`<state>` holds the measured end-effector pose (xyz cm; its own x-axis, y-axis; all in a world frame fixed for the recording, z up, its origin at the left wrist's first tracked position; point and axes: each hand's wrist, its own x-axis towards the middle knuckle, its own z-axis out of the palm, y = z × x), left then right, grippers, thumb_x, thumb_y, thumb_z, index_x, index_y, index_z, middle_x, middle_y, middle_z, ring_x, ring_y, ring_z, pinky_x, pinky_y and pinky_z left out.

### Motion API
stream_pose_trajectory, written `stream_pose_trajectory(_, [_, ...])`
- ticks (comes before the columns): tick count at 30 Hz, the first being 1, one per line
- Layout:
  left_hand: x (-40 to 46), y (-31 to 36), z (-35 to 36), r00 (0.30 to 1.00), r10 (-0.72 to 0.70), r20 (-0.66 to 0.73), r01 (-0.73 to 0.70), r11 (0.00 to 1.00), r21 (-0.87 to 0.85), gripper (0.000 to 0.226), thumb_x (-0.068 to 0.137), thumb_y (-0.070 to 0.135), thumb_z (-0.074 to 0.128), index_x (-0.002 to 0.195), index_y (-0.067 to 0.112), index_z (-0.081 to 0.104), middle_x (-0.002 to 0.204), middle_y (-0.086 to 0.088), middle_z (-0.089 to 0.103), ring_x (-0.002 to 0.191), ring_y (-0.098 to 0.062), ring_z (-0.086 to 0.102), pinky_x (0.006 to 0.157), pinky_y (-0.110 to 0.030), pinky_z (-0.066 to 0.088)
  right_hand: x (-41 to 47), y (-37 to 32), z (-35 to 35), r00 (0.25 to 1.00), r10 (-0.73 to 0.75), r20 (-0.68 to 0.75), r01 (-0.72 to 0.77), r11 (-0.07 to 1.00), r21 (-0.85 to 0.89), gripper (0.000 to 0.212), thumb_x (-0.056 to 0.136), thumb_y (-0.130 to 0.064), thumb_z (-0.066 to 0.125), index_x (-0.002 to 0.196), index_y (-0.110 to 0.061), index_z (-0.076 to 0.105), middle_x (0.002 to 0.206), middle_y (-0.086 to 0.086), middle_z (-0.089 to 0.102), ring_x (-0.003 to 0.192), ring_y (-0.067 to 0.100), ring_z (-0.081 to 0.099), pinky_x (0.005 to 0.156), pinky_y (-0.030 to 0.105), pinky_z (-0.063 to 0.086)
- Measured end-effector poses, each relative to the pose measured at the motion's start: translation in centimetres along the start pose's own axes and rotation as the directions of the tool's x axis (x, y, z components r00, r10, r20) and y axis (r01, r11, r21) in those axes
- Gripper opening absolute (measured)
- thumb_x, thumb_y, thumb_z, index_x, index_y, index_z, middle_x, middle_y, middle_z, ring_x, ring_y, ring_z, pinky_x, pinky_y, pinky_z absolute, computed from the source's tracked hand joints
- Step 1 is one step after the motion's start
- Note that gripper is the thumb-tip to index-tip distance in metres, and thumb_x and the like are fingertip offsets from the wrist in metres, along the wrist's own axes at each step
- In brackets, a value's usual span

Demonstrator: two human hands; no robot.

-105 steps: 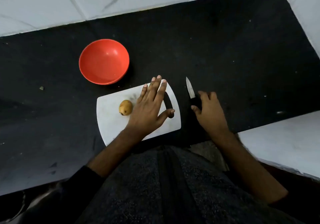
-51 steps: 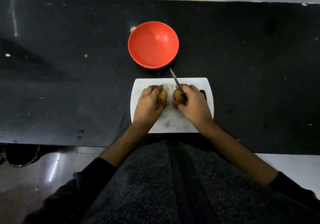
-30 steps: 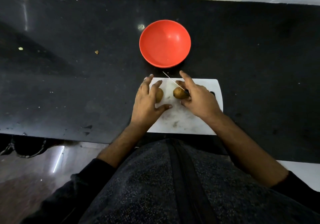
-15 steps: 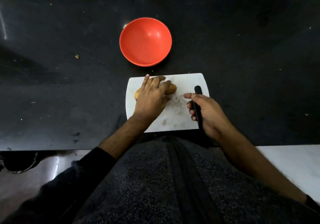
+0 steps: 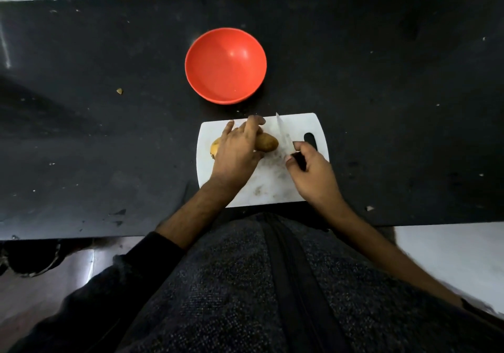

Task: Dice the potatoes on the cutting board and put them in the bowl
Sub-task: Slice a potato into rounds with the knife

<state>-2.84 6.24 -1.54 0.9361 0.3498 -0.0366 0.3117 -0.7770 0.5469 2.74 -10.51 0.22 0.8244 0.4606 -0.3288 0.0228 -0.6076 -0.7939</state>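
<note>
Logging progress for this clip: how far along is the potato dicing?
Done: setup only. Potatoes sit on the cutting board, apparently still whole. In hand: left hand holds the potatoes down; right hand grips the knife, blade beside the right potato. Left: all the dicing and the transfer; the red bowl is empty.

A black stone countertop (image 5: pixel 381 79) carries a red bowl (image 5: pixel 225 65) and, just in front of it, a white cutting board (image 5: pixel 272 189); small scraps (image 5: pixel 119 91) lie scattered to the left.
</note>
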Motion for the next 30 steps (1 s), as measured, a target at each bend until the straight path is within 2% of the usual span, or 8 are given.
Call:
stream_pose_trajectory(4, [-0.2,0.2,-0.5,0.999,-0.034,-0.019,0.031,0.992,-0.125,0.059,0.075,0.016,0.084,0.122,0.019,0.048,0.111,0.005,0.066,0.102,-0.017,0.063,0.1,-0.044,0.046,-0.3,-0.2,-0.1,0.999,-0.047,0.025,0.046,0.999,0.029,0.032,0.098,-0.023,0.059,0.13,-0.025,0.056,0.097,-0.006,0.065,0.063,0.011,0.069,0.056,0.031,0.059])
stream_pose_trajectory(9, [-0.6,0.3,-0.7,0.993,-0.117,0.019,0.118,0.954,-0.277,0.057,0.074,0.021,0.085,0.119,0.021,0.05,0.104,0.012,0.066,0.094,-0.005,0.063,0.077,-0.008,0.039,0.3,0.3,0.3,0.99,-0.11,0.093,0.115,0.992,-0.057,0.033,0.098,-0.022,0.058,0.132,-0.025,0.058,0.098,-0.005,0.072,0.092,0.004,0.066,0.09,0.023,0.053])
stream_pose_trajectory(13, [-1.0,0.4,-0.6,0.99,-0.14,-0.008,0.13,0.94,-0.315,0.053,0.076,0.019,0.086,0.117,0.017,0.052,0.104,0.009,0.066,0.094,-0.003,0.061,0.077,-0.001,0.038,0.0,-0.1,0.5,0.989,-0.089,0.117,0.095,0.995,-0.044,0.028,0.102,-0.026,0.05,0.13,-0.026,0.057,0.081,-0.007,0.07,0.08,0.0,0.064,0.073,0.008,0.045])
stream_pose_trajectory(15, [-1.1,0.6,-0.7,0.99,-0.142,-0.027,0.126,0.939,-0.321,0.05,0.077,0.016,0.085,0.116,0.015,0.054,0.1,0.01,0.066,0.093,0.0,0.059,0.078,0.0,0.037,-0.1,-0.3,0.7,0.989,0.009,0.149,-0.024,0.995,0.097,0.024,0.104,-0.028,0.047,0.125,-0.029,0.058,0.077,-0.005,0.068,0.062,0.003,0.058,0.057,0.014,0.043])
stream_pose_trajectory(19, [-1.2,0.7,-0.7,0.988,-0.153,-0.023,0.137,0.933,-0.333,0.043,0.078,0.011,0.081,0.111,0.016,0.054,0.085,0.016,0.066,0.091,0.006,0.059,0.081,-0.006,0.039,-0.4,-1.1,0.0,0.879,0.253,0.403,-0.468,0.616,0.634,0.025,0.106,-0.03,0.041,0.122,-0.019,0.057,0.075,0.007,0.059,0.047,0.009,0.033,0.038,0.019,0.025])
stream_pose_trajectory(24, [-1.1,0.4,-0.5,0.983,-0.179,-0.035,0.158,0.932,-0.327,0.04,0.079,0.022,0.083,0.11,0.021,0.058,0.094,0.013,0.069,0.098,-0.001,0.063,0.09,-0.033,0.051,-0.3,-0.8,-0.9,0.808,0.164,0.566,-0.574,0.436,0.694,0.037,0.106,-0.031,0.035,0.12,-0.015,0.065,0.068,0.004,0.048,0.046,0.007,0.025,0.034,0.016,0.021])
stream_pose_trajectory(28, [-1.1,0.5,-0.5,0.984,-0.172,-0.04,0.151,0.937,-0.314,0.036,0.08,0.02,0.082,0.11,0.021,0.061,0.1,0.012,0.069,0.1,-0.004,0.063,0.088,-0.031,0.052,-0.5,-1.0,-1.0,0.818,0.138,0.558,-0.542,0.51,0.668,0.031,0.106,-0.03,0.038,0.112,-0.021,0.067,0.068,0.005,0.048,0.046,0.008,0.025,0.035,0.017,0.022])
stream_pose_trajectory(30, [-1.2,0.5,-0.4,0.984,-0.17,-0.052,0.147,0.941,-0.306,0.034,0.079,0.015,0.082,0.108,0.021,0.064,0.105,0.008,0.067,0.1,-0.007,0.063,0.086,-0.028,0.053,-0.7,-1.1,-0.7,0.869,0.192,0.456,-0.461,0.649,0.605,0.024,0.106,-0.029,0.04,0.12,-0.02,0.058,0.072,0.006,0.053,0.047,0.009,0.031,0.038,0.019,0.025])
